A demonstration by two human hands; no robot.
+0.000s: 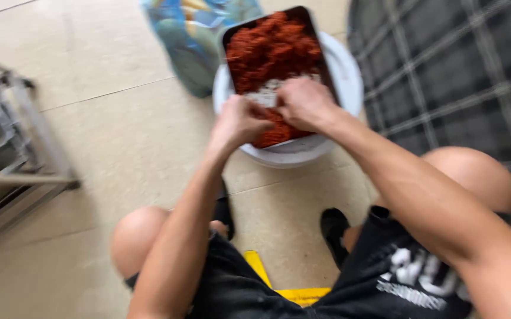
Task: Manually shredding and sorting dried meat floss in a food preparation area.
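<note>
Both hands, my left hand and right hand, pinch closed on the red shredded stuff in the dark rectangular metal tray over the white round plastic basin, so I judge small, steady pulls keep it from spilling near me.

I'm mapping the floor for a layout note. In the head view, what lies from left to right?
Metal rack → blue bag → left hand → right hand, both at the tray of red shreds on a white basin → checked mat.

We have only one view, from a camera on the person's head. It looks steeply down past the knees to the floor, quite near the tray on the white bucket.
</note>
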